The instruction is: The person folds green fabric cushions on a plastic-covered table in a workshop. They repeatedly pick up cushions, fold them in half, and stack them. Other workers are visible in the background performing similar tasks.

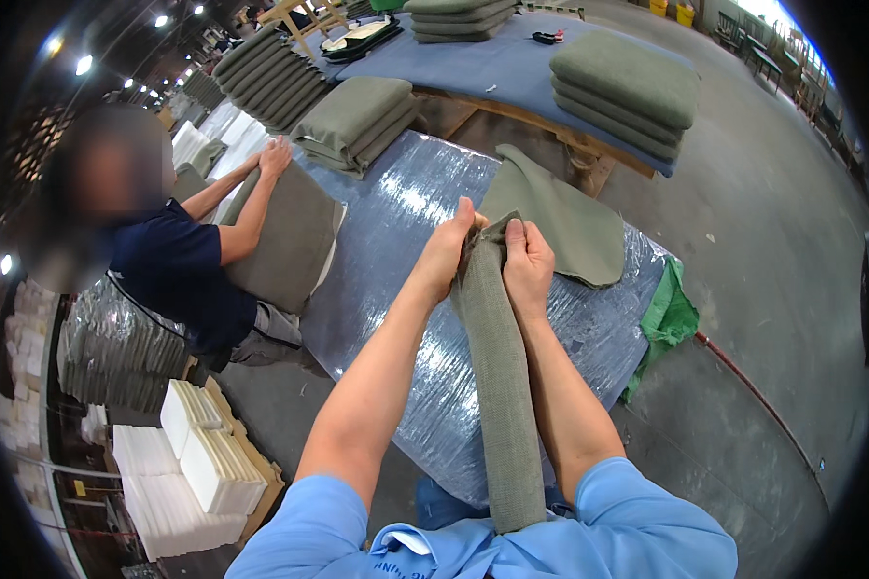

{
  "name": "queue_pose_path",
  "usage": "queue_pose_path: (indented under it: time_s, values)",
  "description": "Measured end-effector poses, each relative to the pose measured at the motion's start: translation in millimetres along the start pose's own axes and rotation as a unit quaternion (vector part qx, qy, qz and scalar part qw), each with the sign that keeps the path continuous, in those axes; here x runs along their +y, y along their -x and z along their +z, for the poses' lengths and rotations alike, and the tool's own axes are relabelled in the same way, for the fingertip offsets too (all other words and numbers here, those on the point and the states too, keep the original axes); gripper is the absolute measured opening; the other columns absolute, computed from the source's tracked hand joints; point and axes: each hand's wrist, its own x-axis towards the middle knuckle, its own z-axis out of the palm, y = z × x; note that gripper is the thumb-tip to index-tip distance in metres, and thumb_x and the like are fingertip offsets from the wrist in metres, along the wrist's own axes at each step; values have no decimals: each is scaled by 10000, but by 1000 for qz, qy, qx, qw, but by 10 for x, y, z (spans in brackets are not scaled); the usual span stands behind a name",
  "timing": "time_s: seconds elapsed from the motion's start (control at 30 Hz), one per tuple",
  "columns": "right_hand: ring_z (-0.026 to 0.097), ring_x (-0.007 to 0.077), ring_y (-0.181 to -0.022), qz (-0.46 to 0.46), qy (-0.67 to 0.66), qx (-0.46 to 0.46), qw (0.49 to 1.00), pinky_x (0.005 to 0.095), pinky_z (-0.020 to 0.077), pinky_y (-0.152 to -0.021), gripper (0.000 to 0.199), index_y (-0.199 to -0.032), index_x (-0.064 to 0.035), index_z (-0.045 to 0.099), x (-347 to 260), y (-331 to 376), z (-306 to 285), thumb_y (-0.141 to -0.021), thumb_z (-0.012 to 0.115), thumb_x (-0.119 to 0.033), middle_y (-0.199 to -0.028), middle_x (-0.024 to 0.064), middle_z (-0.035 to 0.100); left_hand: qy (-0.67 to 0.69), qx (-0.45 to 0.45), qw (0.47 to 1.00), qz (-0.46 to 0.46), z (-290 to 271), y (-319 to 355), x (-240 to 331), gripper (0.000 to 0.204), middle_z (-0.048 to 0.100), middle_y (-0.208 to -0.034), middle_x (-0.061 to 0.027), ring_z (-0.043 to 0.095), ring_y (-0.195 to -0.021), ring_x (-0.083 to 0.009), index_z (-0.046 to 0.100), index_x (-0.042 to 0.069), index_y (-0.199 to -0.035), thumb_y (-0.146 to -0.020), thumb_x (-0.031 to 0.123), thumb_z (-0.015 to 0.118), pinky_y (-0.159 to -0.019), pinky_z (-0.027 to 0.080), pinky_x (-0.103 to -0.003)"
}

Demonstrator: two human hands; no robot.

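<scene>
The left grip (442, 256) and right grip (528, 268) clasp opposite sides of the cloth at the far end of a grey-green cushion (506, 386), which runs narrow-side up across the near edge of the plastic-wrapped surface (386, 256). A flat grey-green cloth (565, 232) overlaps the far edge; green sheeting (670, 314) hangs at the right corner. By the left edge, a co-worker (179, 270) holds another cushion (285, 236).

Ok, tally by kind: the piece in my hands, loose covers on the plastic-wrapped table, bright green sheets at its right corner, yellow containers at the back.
Padded green-grey piece, pinched by left hand and right hand: 1
Loose cover: 1
Bright green sheet: 1
Yellow containers: 2
Total: 5
</scene>
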Motion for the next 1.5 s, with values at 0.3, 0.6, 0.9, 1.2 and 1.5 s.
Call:
queue_pose_path:
  time_s: [0.3, 0.6, 0.9, 1.2, 1.5]
  values:
    - [394, 147, -546, 36, 131, -41, 990, 386, 365, -543, 491, -640, 17, 528, -198, -399, 157, -961, 712, -306, -549, 94, 424, -79, 113, 990, 33, 202, 345, -83, 700, 669, -924, -82, 571, -879, -189, 673, 10, -975, -1099, 639, 392, -823, 460, -355]
    - [431, 289, -491, 12, 190, -36, 981, 455, 420, -555, 348, -630, 26, 576, -96, -448, 306, -806, 664, -261, -567, 205, 507, -145, 178, 969, 92, 301, 448, -118, 443, 625, -712, -95, 595, -697, -208, 652, 29, -881, -1052, 428, 560, -678, 460, -408]
    - [410, 237, -484, 18, 183, -62, 981, 454, 386, -536, 360, -586, 19, 554, -126, -296, 651, -799, 671, -247, -545, 186, 476, -60, 165, 980, 92, -44, 666, -116, 301, 566, -796, 56, 485, -737, -68, 673, 72, -898, -1061, 315, 599, -681, 395, -271]
    - [390, 139, -499, 53, 103, -1, 993, 419, 359, -523, 462, -584, 19, 553, -229, -184, 511, -882, 711, -297, -508, 89, 436, 1, 122, 992, 43, 8, 748, -57, 307, 594, -855, 48, 538, -772, -60, 671, 90, -968, -1041, 388, 663, -699, 430, -274]
    - [403, 97, -522, 90, 43, -69, 993, 377, 359, -518, 510, -538, -26, 544, -10, -408, 457, -914, 748, -304, -508, -18, 511, 72, 83, 992, 57, 66, 728, -112, 224, 633, -936, 38, 576, -870, -84, 676, 76, -1019, -1028, 300, 663, -792, 450, -281]
